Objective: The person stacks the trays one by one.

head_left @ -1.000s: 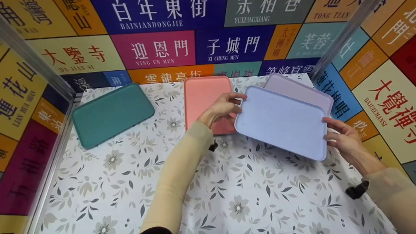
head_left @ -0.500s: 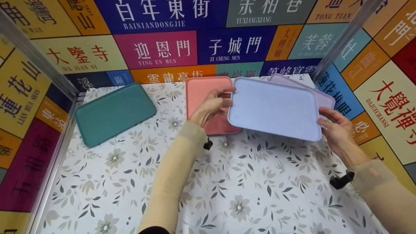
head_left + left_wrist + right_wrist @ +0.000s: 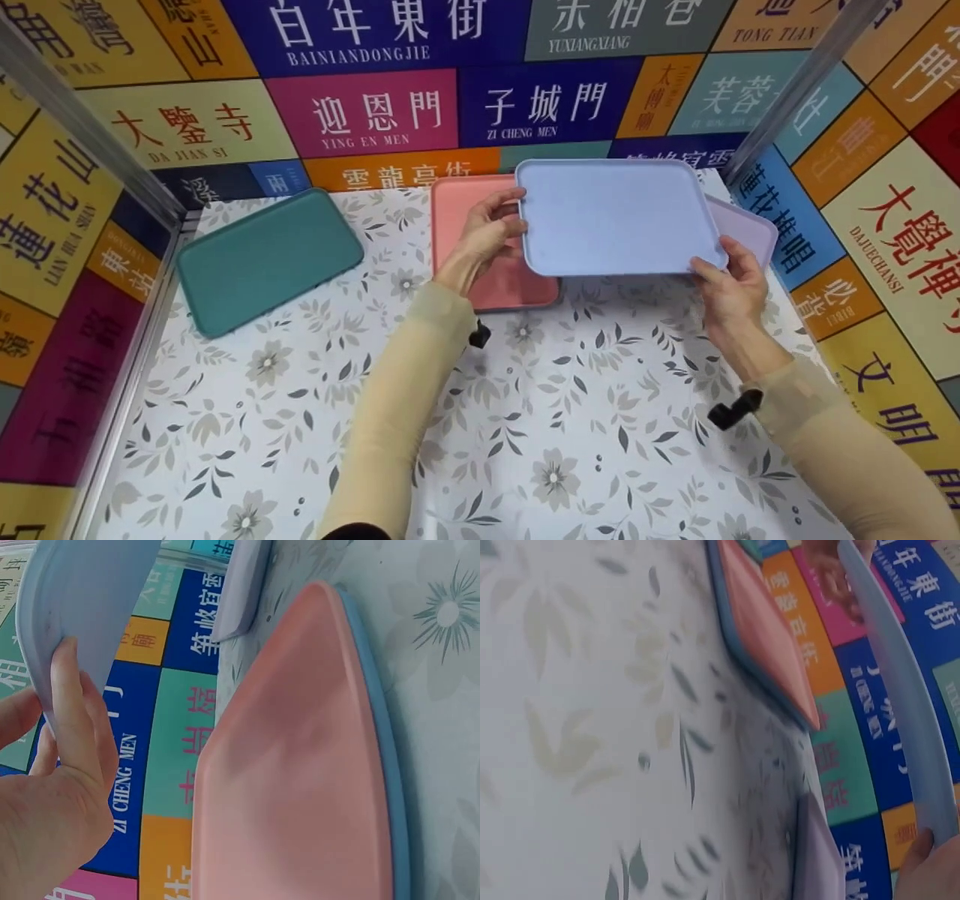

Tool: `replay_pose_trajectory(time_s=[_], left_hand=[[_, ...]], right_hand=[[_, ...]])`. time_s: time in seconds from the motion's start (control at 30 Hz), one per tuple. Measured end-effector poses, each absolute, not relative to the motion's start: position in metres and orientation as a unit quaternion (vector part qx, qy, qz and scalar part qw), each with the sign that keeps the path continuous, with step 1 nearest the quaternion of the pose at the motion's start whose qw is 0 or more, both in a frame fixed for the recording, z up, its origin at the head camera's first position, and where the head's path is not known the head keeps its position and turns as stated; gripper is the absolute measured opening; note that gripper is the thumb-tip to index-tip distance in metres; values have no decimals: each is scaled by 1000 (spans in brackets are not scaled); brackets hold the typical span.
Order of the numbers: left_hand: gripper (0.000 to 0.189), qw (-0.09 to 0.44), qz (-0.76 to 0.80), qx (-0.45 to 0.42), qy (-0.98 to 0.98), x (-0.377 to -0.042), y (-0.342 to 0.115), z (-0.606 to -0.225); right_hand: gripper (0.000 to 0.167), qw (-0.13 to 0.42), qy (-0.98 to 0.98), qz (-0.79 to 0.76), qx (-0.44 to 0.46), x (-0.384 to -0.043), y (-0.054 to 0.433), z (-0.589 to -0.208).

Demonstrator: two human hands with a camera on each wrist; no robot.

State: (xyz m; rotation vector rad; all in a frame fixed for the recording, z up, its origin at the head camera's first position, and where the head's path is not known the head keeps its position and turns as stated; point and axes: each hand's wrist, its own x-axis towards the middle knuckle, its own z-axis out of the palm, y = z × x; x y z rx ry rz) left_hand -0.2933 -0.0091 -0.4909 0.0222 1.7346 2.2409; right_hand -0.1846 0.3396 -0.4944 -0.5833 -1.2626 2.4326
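Watching from my end, I've got the green tray (image 3: 270, 262) far left, sitting at an angle on the floral tabletop (image 3: 637, 435), back edge up near the colourful sign-panel wall (image 3: 360, 112). Next along is the pink tray (image 3: 517, 285), and the left wrist cam shows me it's stacked on a darker blue tray (image 3: 391, 780), just the side of that one peeking out.

In front of the pink one, from my head view, is the person's left hand (image 3: 484, 232), pinching the left edge of the light blue tray (image 3: 619, 217) between thumb and fingers. That tray's the one in play: both wrist cams have it up off the table, and from the head cam it covers part of the wall. Right hand (image 3: 739, 292) pinches its near right corner, thumb on the top face. Last on my right is the lavender tray (image 3: 750, 225) on the table, mostly hidden behind the light blue one, so I can't see its whole outline.
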Motion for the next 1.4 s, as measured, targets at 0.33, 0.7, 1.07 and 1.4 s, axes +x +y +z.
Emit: replay_pose_trajectory(time_s=[0.33,0.7,1.07,1.4], left_hand=[[62,103,801,-16,590,-289,4,-496],[60,80,807,-30,584,-288,5,-501],[59,81,805,-60,584,-285,7,-503],[53,99,776,-74,618,-295,-14,-487]], right_hand=[[75,211,-456,844,-186,-198,262,-505],[88,168,-500,825,-202,-206,221,-504],[91,154,-513,812,-231,-216,222,-500],[90,104,-524,819,-209,-223,239,-490]])
